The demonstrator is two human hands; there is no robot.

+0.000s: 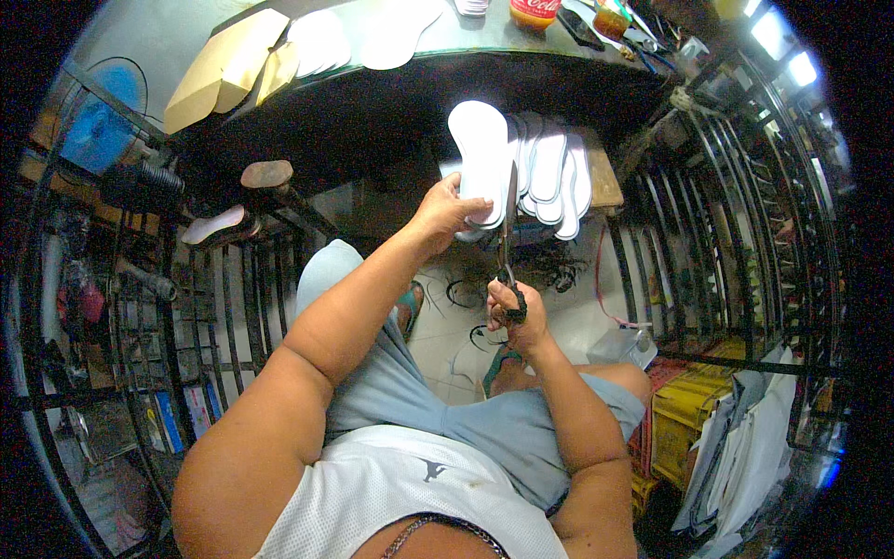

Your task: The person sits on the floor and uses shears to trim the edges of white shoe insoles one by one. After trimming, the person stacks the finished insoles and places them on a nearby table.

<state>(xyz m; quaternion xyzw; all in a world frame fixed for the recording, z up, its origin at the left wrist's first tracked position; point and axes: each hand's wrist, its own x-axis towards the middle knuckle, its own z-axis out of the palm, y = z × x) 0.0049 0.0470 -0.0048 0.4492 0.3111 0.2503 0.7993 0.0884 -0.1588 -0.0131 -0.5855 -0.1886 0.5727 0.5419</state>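
My left hand (445,214) grips the lower part of a white shoe insole (481,154), thumb on its top face and fingers beneath. Wrapped round the dark handles of a pair of scissors (507,233), my right hand (520,315) is closed. The blades point away from me, along the insole's right edge. Just beyond and to the right, several more white insoles (549,168) lie in an overlapping pile on a low wooden surface (601,172). Dark thin offcuts (554,270) are scattered on the floor below my hands.
A table (410,61) ahead bears cardboard (228,70), white insole shapes (400,33), a bottle (535,11) and a phone (581,30). Metal racks (652,252) stand on both sides. At the right are a yellow crate (689,410) and stacked sheets (745,456). A blue fan (104,116) stands left.
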